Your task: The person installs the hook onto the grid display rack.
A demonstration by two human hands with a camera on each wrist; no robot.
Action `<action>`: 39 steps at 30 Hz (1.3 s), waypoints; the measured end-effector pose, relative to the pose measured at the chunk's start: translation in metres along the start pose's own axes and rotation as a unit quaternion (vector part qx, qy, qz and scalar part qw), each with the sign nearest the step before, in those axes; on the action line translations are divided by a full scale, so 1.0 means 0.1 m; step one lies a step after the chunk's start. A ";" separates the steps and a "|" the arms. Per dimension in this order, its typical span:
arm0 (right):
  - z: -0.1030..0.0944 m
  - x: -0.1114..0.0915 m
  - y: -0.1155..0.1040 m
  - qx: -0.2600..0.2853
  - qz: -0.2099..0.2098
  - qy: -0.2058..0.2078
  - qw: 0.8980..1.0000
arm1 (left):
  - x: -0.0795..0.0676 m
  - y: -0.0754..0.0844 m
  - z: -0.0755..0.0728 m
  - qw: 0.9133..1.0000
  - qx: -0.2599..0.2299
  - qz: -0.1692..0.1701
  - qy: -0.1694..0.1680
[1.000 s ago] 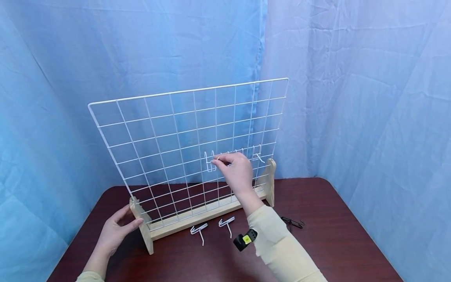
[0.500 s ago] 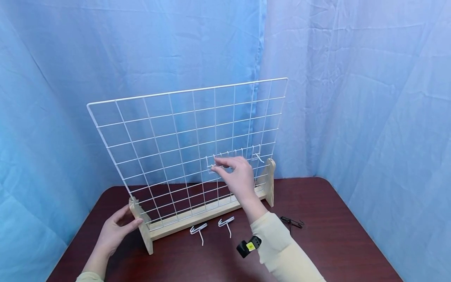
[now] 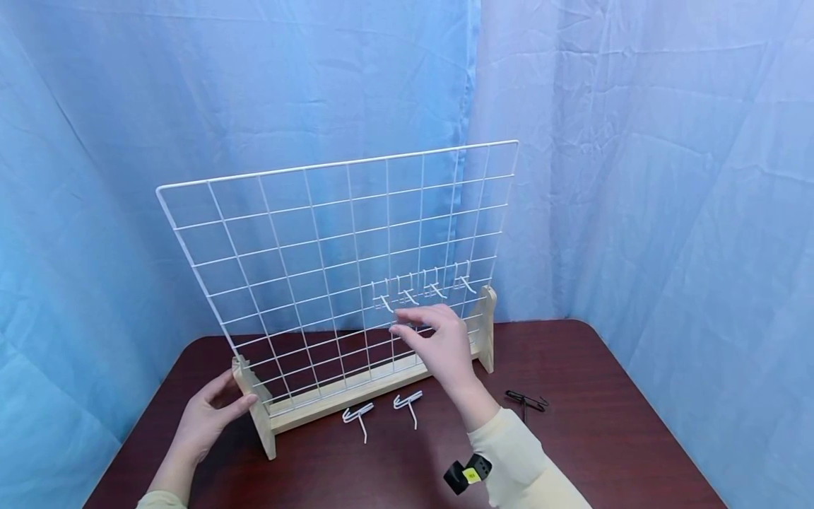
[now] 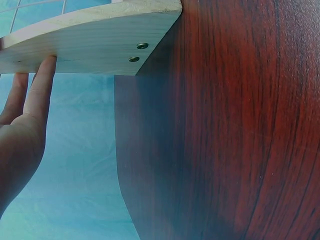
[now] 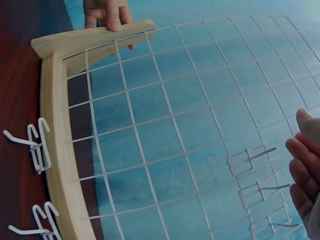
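A white wire grid panel (image 3: 331, 240) stands upright in a wooden stand (image 3: 381, 378). My left hand (image 3: 206, 417) grips the stand's left end post (image 3: 256, 410), thumb on the near side and fingers behind. In the right wrist view that left hand (image 5: 110, 15) appears at the top. Several white hooks hang in a row on the panel's lower right; the leftmost hook (image 3: 386, 302) is nearest my right hand (image 3: 441, 343). That hand is just in front of and below it, thumb and fingers parted, holding nothing. The right wrist view shows this hook (image 5: 251, 159) with its prong sticking out.
Two loose white hooks, one (image 3: 360, 417) left of the other (image 3: 409, 406), lie on the dark red table (image 3: 610, 424) before the stand. A black hook (image 3: 526, 403) lies farther right. Blue curtains (image 3: 286, 85) surround the table.
My right hand has lowered the leftmost hook onto the grid wire, let go of it, and drawn back down and right. The left hand has kept its hold on the post.
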State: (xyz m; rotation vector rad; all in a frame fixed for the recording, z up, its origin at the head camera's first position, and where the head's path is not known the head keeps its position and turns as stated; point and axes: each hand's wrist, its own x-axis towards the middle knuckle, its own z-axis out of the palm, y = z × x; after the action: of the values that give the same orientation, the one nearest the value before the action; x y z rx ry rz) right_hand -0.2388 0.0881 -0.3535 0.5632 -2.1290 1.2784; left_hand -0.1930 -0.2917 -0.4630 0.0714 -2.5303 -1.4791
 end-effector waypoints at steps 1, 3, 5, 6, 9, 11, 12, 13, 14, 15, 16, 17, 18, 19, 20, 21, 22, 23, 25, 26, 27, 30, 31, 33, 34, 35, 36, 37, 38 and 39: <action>-0.01 -0.02 0.00 0.002 0.007 -0.004 1.000 | 0.00 0.00 0.00 1.000 0.003 -0.002 -0.002; -0.02 -0.07 0.01 0.003 0.017 -0.010 1.000 | 0.00 0.00 -0.01 1.000 0.005 -0.006 -0.004; -0.02 -0.12 0.05 -0.004 0.025 -0.015 1.000 | 0.00 0.00 0.00 1.000 0.005 -0.008 -0.005; -0.02 -0.15 0.07 -0.005 0.031 -0.018 0.999 | 0.00 0.00 0.00 1.000 0.006 -0.009 -0.006; 0.01 -0.25 0.16 -0.010 0.042 -0.021 0.999 | 0.00 0.01 0.00 1.000 0.005 -0.010 -0.005; 0.02 -0.33 0.23 -0.012 0.049 -0.024 0.998 | 0.00 0.02 0.00 1.000 0.003 -0.010 -0.005; 0.03 -0.36 0.27 -0.013 0.051 -0.026 0.998 | 0.00 0.02 0.00 1.000 -0.001 -0.009 -0.004; 0.04 -0.40 0.30 -0.017 0.049 -0.027 0.998 | 0.00 0.02 0.00 1.000 -0.004 -0.007 -0.002; 0.04 -0.44 0.33 -0.020 0.046 -0.029 0.998 | 0.00 0.01 0.00 1.000 -0.009 -0.005 -0.001; 0.05 -0.48 0.37 -0.024 0.043 -0.031 0.998 | 0.01 0.01 0.00 1.000 -0.013 -0.003 0.001; 0.06 -0.51 0.41 -0.032 0.037 -0.032 0.998 | 0.01 0.01 0.00 1.000 -0.017 -0.001 0.002; 0.06 -0.55 0.44 -0.040 0.030 -0.033 0.998 | 0.01 0.00 0.00 1.000 -0.019 0.001 0.003; 0.07 -0.59 0.48 -0.047 0.028 -0.035 0.998 | 0.01 0.00 0.00 1.000 -0.022 0.004 0.004; 0.08 -0.62 0.51 -0.053 0.027 -0.036 0.998 | 0.01 0.00 0.00 1.000 -0.023 0.005 0.004; 0.09 -0.65 0.55 -0.057 0.029 -0.039 0.997 | 0.01 -0.01 0.00 1.000 -0.025 0.007 0.004; 0.10 -0.68 0.58 -0.060 0.031 -0.042 0.997 | 0.01 -0.01 0.00 1.000 -0.027 0.009 0.005; 0.11 -0.71 0.61 -0.063 0.035 -0.045 0.996 | 0.01 -0.01 -0.01 1.000 -0.027 0.009 0.005; 0.12 -0.73 0.64 -0.062 0.041 -0.051 0.996 | 0.01 -0.01 -0.01 1.000 -0.027 0.010 0.005; 0.14 -0.78 0.68 -0.064 0.053 -0.064 0.994 | 0.01 -0.01 -0.01 1.000 -0.027 0.010 0.004; 0.15 -0.80 0.70 -0.065 0.059 -0.070 0.994 | 0.01 -0.01 -0.01 1.000 -0.026 0.010 0.005; 0.16 -0.82 0.73 -0.070 0.061 -0.077 0.993 | 0.01 -0.01 -0.01 1.000 -0.026 0.010 0.004; 0.18 -0.89 0.80 -0.089 0.066 -0.094 0.989 | 0.02 -0.01 -0.01 1.000 -0.028 0.010 0.003; 0.19 -0.91 0.83 -0.093 0.069 -0.100 0.988 | 0.02 -0.01 -0.01 0.999 -0.030 0.011 0.002; 0.20 -0.96 0.87 -0.102 0.072 -0.109 0.986 | 0.02 -0.01 -0.01 0.999 -0.033 0.012 0.003; 0.21 -0.98 0.89 -0.106 0.075 -0.113 0.985 | 0.02 -0.01 -0.01 0.999 -0.033 0.013 0.003; 0.21 -1.00 0.91 -0.110 0.076 -0.116 0.984 | 0.02 -0.01 -0.01 0.999 -0.034 0.014 0.003; 0.21 -1.02 0.92 -0.111 0.077 -0.119 0.984 | 0.02 -0.01 -0.01 0.999 -0.033 0.015 0.003; 0.21 -1.04 0.94 -0.112 0.080 -0.122 0.983 | 0.02 -0.01 -0.01 0.999 -0.033 0.015 0.003; 0.21 -1.05 0.95 -0.116 0.077 -0.125 0.982 | 0.02 -0.01 -0.01 0.999 -0.033 0.015 0.003; 0.20 -1.07 0.96 -0.118 0.079 -0.130 0.981 | 0.02 -0.01 -0.01 0.999 -0.032 0.014 0.002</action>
State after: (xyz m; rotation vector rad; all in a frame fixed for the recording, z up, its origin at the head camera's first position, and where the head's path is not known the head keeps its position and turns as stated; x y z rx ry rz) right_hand -0.2248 0.1190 -0.4942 0.4893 -2.5438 1.0573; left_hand -0.1946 -0.2932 -0.4635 0.0275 -2.4677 -1.5468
